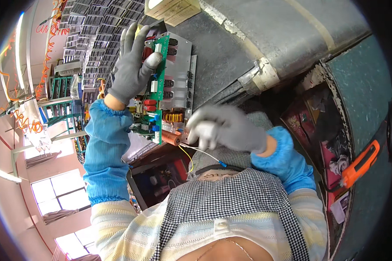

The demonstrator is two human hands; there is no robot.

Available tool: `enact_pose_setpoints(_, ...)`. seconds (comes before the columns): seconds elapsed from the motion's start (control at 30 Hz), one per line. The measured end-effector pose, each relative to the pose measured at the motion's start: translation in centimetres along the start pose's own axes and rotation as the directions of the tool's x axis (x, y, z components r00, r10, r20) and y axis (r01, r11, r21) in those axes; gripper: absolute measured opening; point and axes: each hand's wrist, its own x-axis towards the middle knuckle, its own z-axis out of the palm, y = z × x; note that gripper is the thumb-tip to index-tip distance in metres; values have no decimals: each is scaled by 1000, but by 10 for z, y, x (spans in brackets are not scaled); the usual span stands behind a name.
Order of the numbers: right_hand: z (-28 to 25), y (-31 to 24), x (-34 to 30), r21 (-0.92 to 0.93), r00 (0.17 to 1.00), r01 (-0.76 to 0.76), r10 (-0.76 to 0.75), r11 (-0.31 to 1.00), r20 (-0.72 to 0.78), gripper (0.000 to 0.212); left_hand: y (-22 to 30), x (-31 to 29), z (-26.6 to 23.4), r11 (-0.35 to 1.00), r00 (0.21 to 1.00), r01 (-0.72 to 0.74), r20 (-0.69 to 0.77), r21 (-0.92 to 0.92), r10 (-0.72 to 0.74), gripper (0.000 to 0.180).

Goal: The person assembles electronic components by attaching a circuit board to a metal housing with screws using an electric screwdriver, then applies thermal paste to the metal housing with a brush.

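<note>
From here I can read no word or number anywhere; the tan patch at the front of the checked apron (242, 204) carries reddish marks that look like lettering, though too small and bent to make out; the side of the yellowish box (177, 14) on the bench seems to bear faint dark print, also illegible; the white square on the knitted top (137, 235) shows only a pale shape; anything printed on the green circuit board (160, 93) is too small to tell.
</note>
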Motion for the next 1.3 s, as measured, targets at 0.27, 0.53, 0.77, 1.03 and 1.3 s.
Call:
enact_pose_setpoints(0.27,-23,-22,63,-929,804,90,-578,358,-144,16,4,6,12,998,998,-51,-32,-25,51,70)
enact_pose_setpoints(0.53,-34,-34,115,-985,871,-169,-465,26,-162,35,4,7,12,993,1000,-23,3,-115,23,67)
enact_pose_setpoints(0.77,-32,-37,115,-983,915,-181,-366,12,-172,41,17,8,12,945,996,62,74,-321,-40,62)
enact_pose_setpoints(1.03,-33,-25,117,-986,903,-163,-406,-22,-140,36,13,5,15,954,999,7,37,-299,4,61)
enact_pose_setpoints(1.3,-34,-19,120,-992,889,-111,-453,-65,-70,29,11,4,15,959,999,-28,7,-284,31,59)
